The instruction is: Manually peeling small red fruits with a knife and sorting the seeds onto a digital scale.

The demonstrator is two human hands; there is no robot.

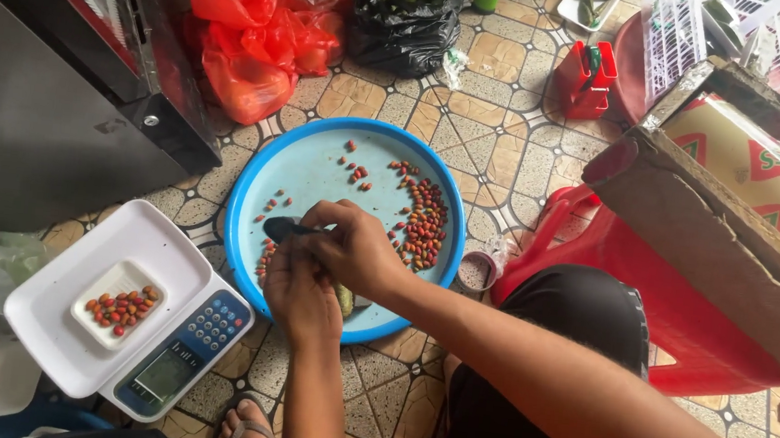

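Both hands meet over the near edge of a round blue tray (318, 168) on the tiled floor. Right hand (353, 249) lies on top, its fingers curled shut around a dark knife (285, 228) whose blade sticks out to the left over the tray. Left hand (300, 295) sits just below and partly under the right, fingers closed on a small green piece (345, 299) that peeks out between the two hands; what exactly it is cannot be told. The hands touch each other.

Small red and orange chillies (423, 223) are scattered in the tray, mostly in a curved band to the right of the hands, with a few loose clusters above and to the left of the knife.

Left of the hands stands a white kitchen scale (61, 320) with a blue keypad, carrying a small white dish (117, 287) of the same chillies. A red plastic stool (679, 317) and a cardboard box (699, 222) are on the right, and red (255, 31) and black bags (401, 17) lie beyond the tray.
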